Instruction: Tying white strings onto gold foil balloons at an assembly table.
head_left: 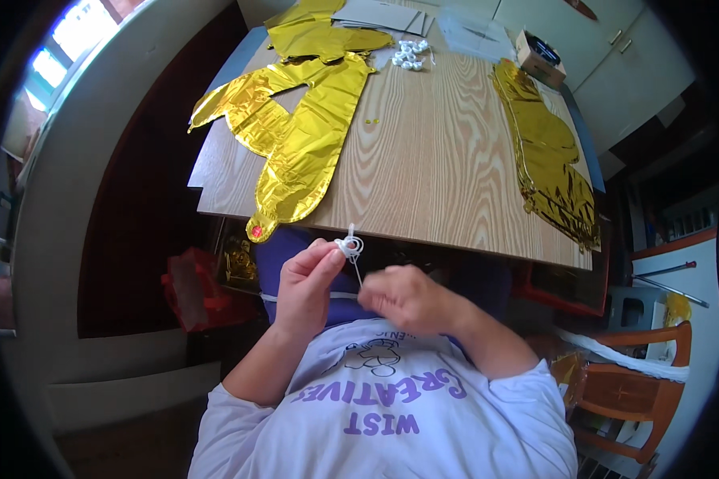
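A small looped coil of white cord (349, 247) is pinched between the thumb and fingers of my left hand (305, 279), just in front of the table's near edge. From the coil a strand runs down to my right hand (407, 297), whose fingers are curled closed on it. That hand is slightly blurred by motion. Beyond my left hand, a flat gold foil balloon (311, 136) lies on the table, its rounded end with a red spot hanging over the near edge. A pile of similar white cord coils (410, 55) sits at the far side.
The wood-grain table (431, 152) spans the space before me. More folded gold foil (539, 152) lies along its right side, near a small box (541, 58). Grey-white sheets (379, 16) are stacked at the back. A red bag (196, 291) stands lower left; a wooden chair (631, 391) is at right.
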Tool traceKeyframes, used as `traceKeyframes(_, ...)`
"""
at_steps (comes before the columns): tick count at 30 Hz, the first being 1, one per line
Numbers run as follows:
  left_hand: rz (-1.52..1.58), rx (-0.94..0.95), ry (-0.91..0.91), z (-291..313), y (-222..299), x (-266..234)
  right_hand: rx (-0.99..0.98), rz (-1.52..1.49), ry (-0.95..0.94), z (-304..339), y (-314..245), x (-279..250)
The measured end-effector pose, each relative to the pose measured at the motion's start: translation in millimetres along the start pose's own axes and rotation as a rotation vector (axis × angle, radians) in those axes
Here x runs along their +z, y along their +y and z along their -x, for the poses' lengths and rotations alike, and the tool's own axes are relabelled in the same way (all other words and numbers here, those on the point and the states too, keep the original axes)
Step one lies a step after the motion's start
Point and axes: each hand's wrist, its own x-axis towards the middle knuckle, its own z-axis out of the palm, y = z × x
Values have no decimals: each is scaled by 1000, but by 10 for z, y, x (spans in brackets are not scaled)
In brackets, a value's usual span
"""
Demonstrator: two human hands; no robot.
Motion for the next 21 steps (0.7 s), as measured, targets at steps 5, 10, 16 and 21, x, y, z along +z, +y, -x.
traceKeyframes(5, -633, 237, -358, 77, -83, -20, -139, 204, 161, -242, -97, -361)
traceKeyframes(10, -38, 24, -42, -31, -51, -54, 119, 87, 19, -51, 60, -139)
traceKeyframes(16, -330, 37, -271, 71, -111, 5, -150, 333, 211, -311, -75, -466)
traceKeyframes(21, -77, -8, -118, -14, -22, 28, -138, 214, 21, -42, -96, -77)
